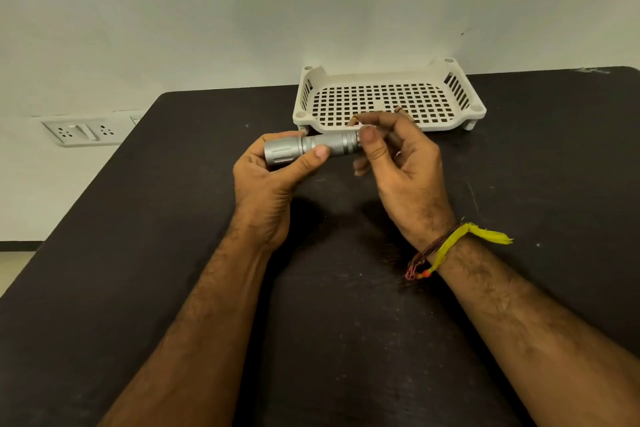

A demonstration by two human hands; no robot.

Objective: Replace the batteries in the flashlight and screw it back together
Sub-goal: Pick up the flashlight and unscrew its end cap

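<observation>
Because the flashlight point(311, 148) is held clear of the dark desk point(173, 253) with only fingertips on its tail end, a slip is the likeliest trouble: if the tail cap goes on crooked, its thread could bind, and a loosened piece could drop and roll across the desk. Nearest the camera, both forearms reach forward, a yellow wrist thread point(460, 239) tied on the right one. The left hand point(266, 180) wraps the wide head of the flashlight, thumb laid along the ribbed barrel. The right hand point(398, 163) pinches the tail end between thumb and forefinger, its other fingers loosely curled; whether the cap is seated or partly turned cannot be told. The flashlight lies level between the hands, head to the left. Just beyond it stands a cream slotted tray point(388, 74), and no batteries show anywhere.
</observation>
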